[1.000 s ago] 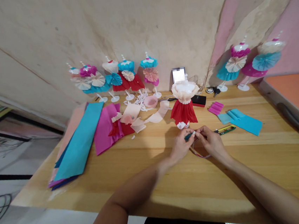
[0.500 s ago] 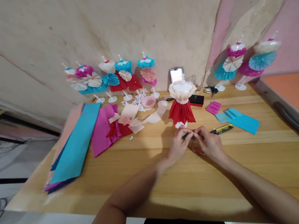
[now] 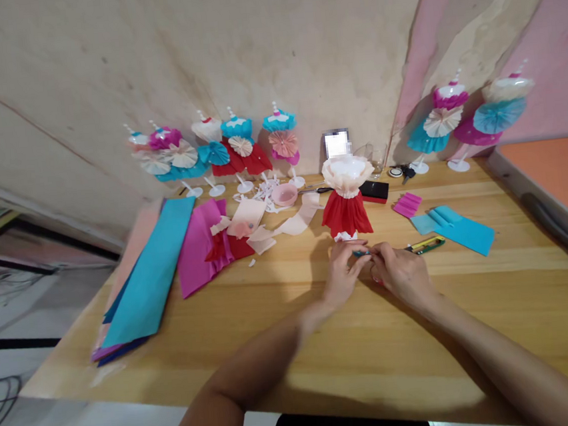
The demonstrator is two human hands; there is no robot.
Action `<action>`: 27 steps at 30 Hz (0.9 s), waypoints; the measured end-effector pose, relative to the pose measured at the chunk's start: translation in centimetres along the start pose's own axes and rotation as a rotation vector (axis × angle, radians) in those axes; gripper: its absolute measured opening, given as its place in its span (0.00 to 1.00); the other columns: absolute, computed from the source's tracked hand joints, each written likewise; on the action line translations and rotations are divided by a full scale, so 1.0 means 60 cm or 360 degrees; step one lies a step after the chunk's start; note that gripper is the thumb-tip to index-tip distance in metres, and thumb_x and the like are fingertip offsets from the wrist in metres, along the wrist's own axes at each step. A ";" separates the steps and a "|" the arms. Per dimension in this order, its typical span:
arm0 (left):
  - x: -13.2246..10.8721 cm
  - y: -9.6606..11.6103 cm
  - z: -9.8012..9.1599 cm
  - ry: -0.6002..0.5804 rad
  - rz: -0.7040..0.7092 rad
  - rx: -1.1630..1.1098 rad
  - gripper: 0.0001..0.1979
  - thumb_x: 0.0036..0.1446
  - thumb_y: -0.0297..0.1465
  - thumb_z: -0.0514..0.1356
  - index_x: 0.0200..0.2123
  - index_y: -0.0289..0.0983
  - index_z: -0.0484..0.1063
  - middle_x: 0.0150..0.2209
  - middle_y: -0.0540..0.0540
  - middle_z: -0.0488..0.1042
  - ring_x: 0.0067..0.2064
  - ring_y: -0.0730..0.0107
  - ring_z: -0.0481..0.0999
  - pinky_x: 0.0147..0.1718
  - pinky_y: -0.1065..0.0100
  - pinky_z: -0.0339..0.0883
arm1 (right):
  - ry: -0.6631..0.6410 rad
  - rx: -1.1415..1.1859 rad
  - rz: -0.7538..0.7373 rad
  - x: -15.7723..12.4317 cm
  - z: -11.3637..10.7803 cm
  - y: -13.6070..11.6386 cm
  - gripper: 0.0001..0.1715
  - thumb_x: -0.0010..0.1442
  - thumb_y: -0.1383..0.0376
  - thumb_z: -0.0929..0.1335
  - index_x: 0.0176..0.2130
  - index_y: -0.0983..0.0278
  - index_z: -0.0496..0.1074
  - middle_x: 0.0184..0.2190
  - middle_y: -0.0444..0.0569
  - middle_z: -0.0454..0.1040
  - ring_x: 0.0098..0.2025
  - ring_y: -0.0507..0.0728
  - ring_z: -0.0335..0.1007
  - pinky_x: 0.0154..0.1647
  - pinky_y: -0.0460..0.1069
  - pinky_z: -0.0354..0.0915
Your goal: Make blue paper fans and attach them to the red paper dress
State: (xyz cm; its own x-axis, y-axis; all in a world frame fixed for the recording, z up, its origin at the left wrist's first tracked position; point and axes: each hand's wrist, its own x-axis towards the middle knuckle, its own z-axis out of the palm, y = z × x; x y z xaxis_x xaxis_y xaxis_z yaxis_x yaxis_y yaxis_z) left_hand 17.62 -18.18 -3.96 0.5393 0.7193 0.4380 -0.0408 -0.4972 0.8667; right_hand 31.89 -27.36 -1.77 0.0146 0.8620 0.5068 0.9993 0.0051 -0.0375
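My left hand [image 3: 343, 269] is closed, its thumb and fingers pinching a small blue piece [image 3: 361, 253] that looks like folded crepe paper. Fingertips of my right hand [image 3: 399, 270] press together against the same piece; most of it is hidden by the fingers. A bit of red shows beneath the right hand, too small to name. Just beyond both hands stands a small dress form [image 3: 347, 213] with a cream ruffled top and a red pleated skirt. Yellow-green thread snips [image 3: 426, 246] lie right of my right hand, partly covered by it.
Several dressed forms [image 3: 241, 147] line the wall. Crepe sheets [image 3: 149, 273] lie left, with magenta paper [image 3: 201, 248] and peach scraps [image 3: 261, 238] beside a pink bowl [image 3: 285, 195]. Blue paper [image 3: 464, 230], a magenta strip [image 3: 408, 205] and a black-red box [image 3: 375, 191] are farther right.
My right hand has turned over slightly and closed more, covering the thin thread-like loop seen below it before. More of the blue piece shows between the fingers. The view has shifted slightly.
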 end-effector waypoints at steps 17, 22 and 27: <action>0.001 -0.002 -0.007 0.0101 0.0357 0.0485 0.07 0.63 0.33 0.60 0.43 0.41 0.75 0.45 0.47 0.77 0.51 0.65 0.74 0.57 0.54 0.61 | 0.0091 -0.0029 -0.0064 0.003 -0.001 0.004 0.07 0.68 0.66 0.63 0.41 0.65 0.70 0.28 0.46 0.76 0.26 0.53 0.71 0.31 0.48 0.56; 0.002 0.003 -0.009 0.0094 0.0349 0.0541 0.06 0.64 0.33 0.58 0.42 0.41 0.74 0.44 0.47 0.77 0.49 0.66 0.74 0.54 0.56 0.62 | 0.0101 -0.0037 -0.0050 0.003 -0.001 0.003 0.09 0.69 0.64 0.63 0.40 0.65 0.70 0.27 0.46 0.76 0.25 0.52 0.71 0.30 0.47 0.55; -0.001 0.005 -0.006 0.0068 0.0261 0.0538 0.06 0.65 0.34 0.57 0.42 0.40 0.73 0.44 0.45 0.75 0.50 0.65 0.73 0.51 0.57 0.63 | 0.0147 -0.0054 0.0011 0.003 -0.003 0.002 0.10 0.69 0.62 0.62 0.40 0.64 0.71 0.27 0.46 0.77 0.25 0.52 0.71 0.29 0.47 0.54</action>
State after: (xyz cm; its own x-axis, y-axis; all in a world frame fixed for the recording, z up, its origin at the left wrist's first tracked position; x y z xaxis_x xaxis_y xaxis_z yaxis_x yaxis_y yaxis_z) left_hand 17.25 -18.19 -3.66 0.5126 0.6327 0.5804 0.1598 -0.7344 0.6596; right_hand 32.00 -27.31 -1.54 0.0232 0.8113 0.5841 0.9997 -0.0192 -0.0130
